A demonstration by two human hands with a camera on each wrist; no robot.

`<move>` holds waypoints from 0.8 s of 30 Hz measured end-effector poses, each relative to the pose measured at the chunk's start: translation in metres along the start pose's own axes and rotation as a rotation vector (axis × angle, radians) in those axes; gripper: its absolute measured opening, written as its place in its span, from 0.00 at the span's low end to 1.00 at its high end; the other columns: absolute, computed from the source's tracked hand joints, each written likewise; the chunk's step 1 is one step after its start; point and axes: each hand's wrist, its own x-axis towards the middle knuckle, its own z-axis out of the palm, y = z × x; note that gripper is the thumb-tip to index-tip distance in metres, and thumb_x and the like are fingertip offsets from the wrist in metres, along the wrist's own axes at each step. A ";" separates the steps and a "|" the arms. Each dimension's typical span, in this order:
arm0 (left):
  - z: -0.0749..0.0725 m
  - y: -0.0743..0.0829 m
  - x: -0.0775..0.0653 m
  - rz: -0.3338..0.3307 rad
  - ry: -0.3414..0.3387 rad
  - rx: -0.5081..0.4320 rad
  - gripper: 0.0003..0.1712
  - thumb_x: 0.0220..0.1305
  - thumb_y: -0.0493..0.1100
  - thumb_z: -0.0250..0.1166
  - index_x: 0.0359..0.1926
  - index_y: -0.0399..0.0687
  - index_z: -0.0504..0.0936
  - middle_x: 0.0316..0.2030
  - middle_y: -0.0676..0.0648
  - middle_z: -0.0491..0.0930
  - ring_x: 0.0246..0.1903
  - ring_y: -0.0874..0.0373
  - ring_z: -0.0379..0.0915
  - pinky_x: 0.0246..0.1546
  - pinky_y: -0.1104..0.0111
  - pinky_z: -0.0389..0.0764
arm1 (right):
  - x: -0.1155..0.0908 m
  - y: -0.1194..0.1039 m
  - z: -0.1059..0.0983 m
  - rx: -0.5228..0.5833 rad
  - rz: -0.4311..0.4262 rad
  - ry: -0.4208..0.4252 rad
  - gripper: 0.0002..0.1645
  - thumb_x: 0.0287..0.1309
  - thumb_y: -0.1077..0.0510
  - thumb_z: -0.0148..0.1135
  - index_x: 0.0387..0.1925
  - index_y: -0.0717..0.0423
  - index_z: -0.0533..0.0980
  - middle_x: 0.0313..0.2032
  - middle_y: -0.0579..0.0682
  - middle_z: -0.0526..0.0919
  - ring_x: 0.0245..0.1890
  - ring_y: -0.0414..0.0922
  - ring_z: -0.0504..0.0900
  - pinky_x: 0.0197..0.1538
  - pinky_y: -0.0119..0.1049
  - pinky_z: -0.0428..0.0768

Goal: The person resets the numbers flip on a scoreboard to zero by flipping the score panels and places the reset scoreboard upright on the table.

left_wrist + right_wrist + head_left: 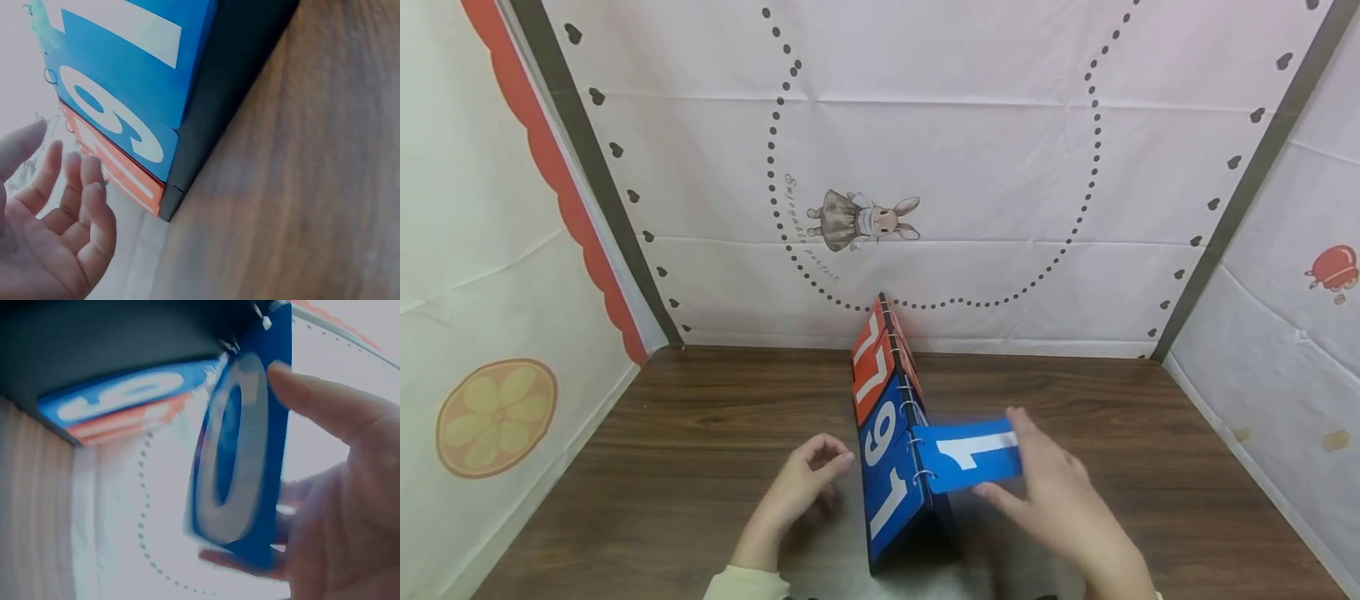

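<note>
A tent-shaped flip scoreboard (878,477) with blue and red number cards stands on a wooden table. Its left face reads a blue 1 and 9 at the near end, with red cards (872,367) beyond. My right hand (1060,492) holds one blue number card (966,457) between thumb and fingers, raised off the right side on its rings. That card shows a 1 on top; the right wrist view shows a 0 (250,450) on its other side. Just left of the board, my left hand (801,479) hovers with loosely curled fingers, holding nothing.
Wood-grain tabletop (715,417) extends on both sides of the scoreboard. A white printed cloth (970,183) with a rabbit figure hangs behind it, and patterned cloth walls (1285,333) flank the table.
</note>
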 end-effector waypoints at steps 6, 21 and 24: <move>-0.001 0.008 -0.003 0.069 -0.011 -0.029 0.20 0.59 0.57 0.62 0.43 0.47 0.77 0.40 0.49 0.78 0.43 0.54 0.74 0.48 0.52 0.73 | -0.003 -0.004 -0.013 0.046 0.157 0.144 0.75 0.36 0.25 0.64 0.71 0.53 0.32 0.69 0.63 0.47 0.57 0.65 0.67 0.47 0.62 0.71; 0.005 0.025 -0.017 0.283 -0.500 -0.110 0.18 0.67 0.46 0.54 0.56 0.49 0.75 0.48 0.45 0.76 0.45 0.53 0.76 0.49 0.57 0.75 | -0.010 -0.035 0.010 0.295 -0.055 0.065 0.27 0.62 0.37 0.48 0.55 0.46 0.74 0.48 0.42 0.80 0.48 0.44 0.78 0.48 0.49 0.76; 0.009 0.025 -0.016 0.311 -0.557 -0.103 0.19 0.68 0.45 0.53 0.59 0.52 0.73 0.47 0.47 0.76 0.45 0.53 0.74 0.47 0.62 0.76 | -0.008 -0.036 0.019 0.299 -0.232 0.128 0.19 0.65 0.45 0.50 0.54 0.43 0.75 0.50 0.40 0.79 0.50 0.41 0.77 0.50 0.50 0.75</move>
